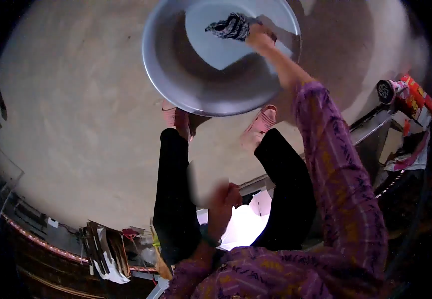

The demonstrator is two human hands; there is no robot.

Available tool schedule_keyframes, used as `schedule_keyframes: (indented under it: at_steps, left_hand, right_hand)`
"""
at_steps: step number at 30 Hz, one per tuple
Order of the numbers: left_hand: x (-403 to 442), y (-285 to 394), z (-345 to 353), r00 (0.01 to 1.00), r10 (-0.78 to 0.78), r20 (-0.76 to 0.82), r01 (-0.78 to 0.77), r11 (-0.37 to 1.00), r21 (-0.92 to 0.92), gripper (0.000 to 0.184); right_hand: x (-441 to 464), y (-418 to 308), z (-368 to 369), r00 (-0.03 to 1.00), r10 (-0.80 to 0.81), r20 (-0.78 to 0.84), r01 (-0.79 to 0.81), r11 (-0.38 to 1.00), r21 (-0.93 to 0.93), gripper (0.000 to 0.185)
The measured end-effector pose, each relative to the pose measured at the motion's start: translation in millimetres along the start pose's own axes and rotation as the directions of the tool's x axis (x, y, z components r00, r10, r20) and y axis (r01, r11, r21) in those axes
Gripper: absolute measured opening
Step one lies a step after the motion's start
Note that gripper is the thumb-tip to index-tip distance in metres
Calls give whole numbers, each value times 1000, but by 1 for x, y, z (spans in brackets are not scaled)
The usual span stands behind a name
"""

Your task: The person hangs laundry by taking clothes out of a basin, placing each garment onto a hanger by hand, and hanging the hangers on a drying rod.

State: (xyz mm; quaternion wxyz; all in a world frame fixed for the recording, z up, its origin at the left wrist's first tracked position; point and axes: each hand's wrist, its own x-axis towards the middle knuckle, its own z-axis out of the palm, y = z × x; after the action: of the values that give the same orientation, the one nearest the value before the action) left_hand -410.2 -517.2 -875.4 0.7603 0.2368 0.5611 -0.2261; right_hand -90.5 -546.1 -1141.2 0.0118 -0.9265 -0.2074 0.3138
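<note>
A large grey basin (171,79) rests on the floor beyond my feet. Bunched in my right hand (261,37) is a dark cloth with a light pattern (230,27), which hangs over the basin's inside. The fingers are closed round one end of it. My left hand (224,197) is near my lap, between my knees, with a band at the wrist. Its fingers look curled, and a blurred patch covers part of it, so what it holds, if anything, does not show.
My feet in pink shoes (264,119) are just short of the basin's near rim. A red box (418,97) and a wheeled pink item (388,91) stand at the right. Planks and a white bag (110,261) lie at the lower left.
</note>
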Motion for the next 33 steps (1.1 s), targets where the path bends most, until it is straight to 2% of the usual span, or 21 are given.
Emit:
schedule_keyframes:
  at_steps: [3, 4, 6, 8, 10, 13, 14, 16, 17, 18, 20, 21, 22, 24, 26, 27, 28, 29, 30, 31, 33]
  left_hand:
    - [10, -18, -19, 997, -59, 48, 52, 989, 138, 17]
    - [30, -40, -34, 985, -2, 175, 31, 986, -164, 20]
    - [70, -70, -51, 885, 57, 462, 266, 753, -602, 27]
    - [16, 42, 11, 991, -128, 35, 132, 975, -178, 38]
    - [16, 71, 33, 966, -258, 13, 257, 953, -161, 50]
    - [-5, 96, 56, 930, -230, 288, 293, 935, -199, 50]
    - [8, 82, 58, 894, -160, 418, 297, 911, -285, 43]
    - [-2, 67, 73, 951, 99, 292, -8, 955, -296, 38]
    - [-36, 84, 88, 977, 65, 201, 13, 930, -368, 35]
    - [-44, 76, 88, 915, 207, 346, -13, 874, -487, 37]
    - [-133, 121, 124, 821, 307, 480, -18, 856, -517, 38]
    - [-162, 128, 131, 805, 331, 492, -43, 860, -509, 38]
    - [-189, 131, 136, 755, 437, 490, -403, 897, -179, 38]
    - [-212, 133, 148, 662, 535, 525, -701, 690, 181, 38]
    - [-220, 128, 157, 694, 431, 577, -471, 878, -89, 37]
    - [-229, 129, 159, 699, 393, 598, -370, 914, -169, 37]
    - [-250, 142, 159, 680, 337, 651, -354, 929, -111, 31]
    - [-270, 154, 159, 660, 279, 697, -338, 939, -55, 26]
    - [-282, 160, 160, 639, 218, 738, -323, 946, 0, 20]
    - [-284, 157, 162, 762, 62, 644, -225, 959, 173, 15]
    - [-281, 154, 158, 735, 113, 669, -335, 918, 212, 17]
  right_hand:
    - [-58, 1, -14, 999, -25, 39, 22, 997, 78, 21]
    - [-87, -4, -24, 995, -91, -43, 96, 987, 126, 21]
    - [-136, -21, -73, 975, -105, 196, 92, 993, 72, 29]
    - [-189, -27, -108, 972, -215, 95, 195, 964, 182, 16]
    - [-238, -38, -149, 944, -262, 198, 239, 961, 136, 12]
    - [-304, -27, -159, 890, -447, -87, 452, 847, 280, 9]
    - [-323, -33, -181, 900, -435, -19, 415, 842, 345, 9]
    - [-358, -46, -227, 901, -421, 108, 330, 823, 463, 12]
    - [-367, -51, -247, 892, -420, 167, 283, 808, 517, 15]
    - [-371, -53, -265, 896, -425, 127, 311, 806, 504, 15]
    - [-376, -46, -292, 997, 37, 74, -81, 251, 964, 12]
    - [-378, -38, -297, 982, 76, 172, -176, 47, 983, 17]
    - [-384, -43, -304, 988, 65, 142, -145, 42, 989, 17]
    - [-390, -58, -309, 984, -69, 164, -168, -658, 734, 29]
    - [-388, -78, -329, 999, -29, -25, 16, -296, 955, 40]
    - [-396, -83, -349, 981, -192, -36, -57, -461, 886, 42]
    - [-402, -92, -372, 935, -346, -77, -155, -596, 788, 45]
    - [-398, -87, -383, 933, -357, -41, -125, -429, 895, 38]
    - [-392, -85, -390, 932, -360, -41, -126, -430, 894, 38]
    - [-386, -83, -395, 910, -395, -126, 92, -104, 990, 28]
    - [-389, -96, -405, 910, -403, -99, 143, 80, 987, 11]
